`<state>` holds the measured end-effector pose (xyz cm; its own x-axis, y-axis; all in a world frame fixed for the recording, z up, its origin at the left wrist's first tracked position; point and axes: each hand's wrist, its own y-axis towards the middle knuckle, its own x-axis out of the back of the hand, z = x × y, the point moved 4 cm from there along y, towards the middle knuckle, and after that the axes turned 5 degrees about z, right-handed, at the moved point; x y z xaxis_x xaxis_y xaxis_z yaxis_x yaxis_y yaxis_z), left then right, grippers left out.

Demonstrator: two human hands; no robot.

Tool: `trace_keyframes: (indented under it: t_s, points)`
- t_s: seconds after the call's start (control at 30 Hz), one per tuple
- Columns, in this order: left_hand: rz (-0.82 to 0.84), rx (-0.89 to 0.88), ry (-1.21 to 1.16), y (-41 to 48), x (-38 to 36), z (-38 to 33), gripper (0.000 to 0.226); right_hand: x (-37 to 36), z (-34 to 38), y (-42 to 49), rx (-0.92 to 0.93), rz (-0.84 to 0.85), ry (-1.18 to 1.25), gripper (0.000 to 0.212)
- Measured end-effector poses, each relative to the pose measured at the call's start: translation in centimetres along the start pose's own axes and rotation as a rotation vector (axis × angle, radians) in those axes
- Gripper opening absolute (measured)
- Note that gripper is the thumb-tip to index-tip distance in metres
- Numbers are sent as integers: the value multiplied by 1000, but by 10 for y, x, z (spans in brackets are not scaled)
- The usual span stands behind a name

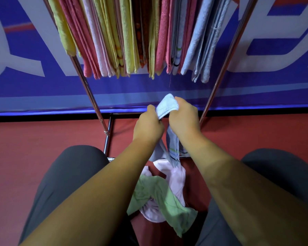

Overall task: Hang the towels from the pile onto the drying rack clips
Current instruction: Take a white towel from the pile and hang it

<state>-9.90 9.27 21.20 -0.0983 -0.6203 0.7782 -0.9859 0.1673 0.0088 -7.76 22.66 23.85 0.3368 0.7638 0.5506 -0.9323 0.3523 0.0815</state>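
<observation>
A light blue towel [166, 106] is stretched between my hands below the rack. My left hand [148, 126] grips its left edge and my right hand [183, 118] grips its right edge; the rest of it, with thin coloured stripes, hangs down between my forearms. On the floor between my knees lies the pile: a green towel [158, 197] over a pale pink towel [176, 174]. Above, several yellow, pink, orange and grey-blue towels [128, 36] hang side by side from the drying rack. Its clips are out of view.
The rack's chrome legs [89, 93] slant down on the left and on the right [226, 55], joined by a low bar near the floor. Behind stands a blue wall banner [34, 89] with white shapes. The floor [34, 139] is red. My grey-trousered knees flank the pile.
</observation>
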Motion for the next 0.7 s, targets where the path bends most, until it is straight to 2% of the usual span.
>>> trace_keyframes:
  t_s: [0.17,0.3,0.37,0.5,0.63,0.7]
  points:
    - [-21,-44,45,-4,25,-17,19,16,-2,2,-89,-2,-170,25]
    - [-6,-21,120,-3,58,-47,11,39,17,4,-100,12,-163,26]
    - [1,-11,157,-4,76,-65,7,53,33,4,-91,15,-182,28]
    - [-25,-37,167,-7,113,-101,19,87,70,4,-44,-41,-163,33]
    - [-74,-79,129,-16,156,-144,24,128,116,-1,48,-106,-128,48]
    - [-94,-104,144,-19,177,-168,25,150,137,2,78,-132,-141,49]
